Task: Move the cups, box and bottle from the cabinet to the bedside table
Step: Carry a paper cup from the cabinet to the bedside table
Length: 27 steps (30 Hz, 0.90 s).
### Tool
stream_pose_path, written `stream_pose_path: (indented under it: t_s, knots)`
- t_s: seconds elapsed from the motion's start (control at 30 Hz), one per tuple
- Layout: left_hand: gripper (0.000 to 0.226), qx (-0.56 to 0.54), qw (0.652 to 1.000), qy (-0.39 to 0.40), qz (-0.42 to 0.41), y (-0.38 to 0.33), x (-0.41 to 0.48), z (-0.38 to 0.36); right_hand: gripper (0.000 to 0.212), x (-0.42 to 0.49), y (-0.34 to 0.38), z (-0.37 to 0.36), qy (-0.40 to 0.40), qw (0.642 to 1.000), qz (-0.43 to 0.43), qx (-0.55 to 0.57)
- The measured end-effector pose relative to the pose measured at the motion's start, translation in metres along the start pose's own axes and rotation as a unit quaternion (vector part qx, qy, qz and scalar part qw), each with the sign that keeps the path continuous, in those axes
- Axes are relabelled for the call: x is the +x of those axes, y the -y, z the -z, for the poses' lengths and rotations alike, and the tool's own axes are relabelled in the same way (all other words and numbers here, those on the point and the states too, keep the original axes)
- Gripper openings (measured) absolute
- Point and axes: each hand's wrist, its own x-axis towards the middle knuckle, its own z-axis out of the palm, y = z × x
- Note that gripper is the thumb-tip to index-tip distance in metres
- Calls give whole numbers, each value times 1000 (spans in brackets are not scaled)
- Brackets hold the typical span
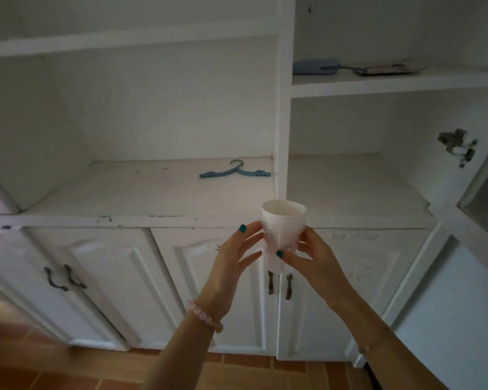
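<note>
With the fingers (248, 230) of the left hand (235, 257) and right hand (314, 261) curled round the stack of cups (283, 220), held upright just before the cabinet (152, 192) shelf's front edge, the cup-carrying step seems in hand, and next comes a steady turn toward the unseen bedside table.

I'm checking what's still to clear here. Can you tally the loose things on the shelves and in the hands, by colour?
Blue: 2, the hanger and a flat item on the upper right shelf.
White: 1, the stack of cups, held by the left hand and right hand; I cannot count the cups in it.
Dark: 1, a flat tray beside the blue item.
Total: 4.
</note>
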Motion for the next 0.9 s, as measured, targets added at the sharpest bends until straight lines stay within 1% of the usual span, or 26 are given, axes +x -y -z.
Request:
stream_pose_path:
  t_s: [0.13, 0.27, 0.3, 0.4, 0.5, 0.53, 0.6, 0.63, 0.67, 0.77, 0.8, 0.87, 0.9]
  knots:
    - [49, 5, 999, -47, -8, -2, -34, -5, 49, -18, 6, 0, 51, 999, 11, 9]
    - [52, -4, 994, -107, -9, 2, -75, -8, 52, -40, 3, -7, 103, 995, 9, 15]
    - [53, -11, 992, -128, -10, 3, -87, -7, 52, -47, 1, -12, 119, 993, 7, 17]
    - [46, -9, 982, -189, -12, 6, -126, 3, 51, -70, -1, -31, 173, 985, 14, 25]
    - [56, -2, 970, -241, -28, 0, -168, 15, 51, -90, 3, -57, 234, 972, 29, 20]
    - [54, 0, 965, -261, -36, -3, -181, 20, 52, -95, 6, -67, 255, 966, 34, 21]
    - [41, 3, 949, -311, -45, -8, -209, 30, 51, -109, 14, -90, 299, 953, 44, 25]
    - [39, 2, 941, -336, -48, -11, -223, 36, 50, -117, 19, -103, 322, 945, 45, 29]
    - [40, 1, 933, -356, -52, -13, -236, 42, 49, -125, 22, -116, 343, 938, 41, 36]
    - [52, 7, 914, -401, -67, -25, -278, 60, 53, -152, 32, -155, 386, 921, 27, 39]
    - [50, 10, 905, -419, -66, -28, -292, 67, 53, -161, 35, -169, 401, 915, 26, 35]
    - [36, 15, 888, -455, -64, -31, -317, 83, 51, -179, 44, -195, 429, 902, 34, 40]
    - [34, 17, 881, -469, -66, -32, -330, 91, 49, -188, 48, -208, 443, 895, 40, 42]
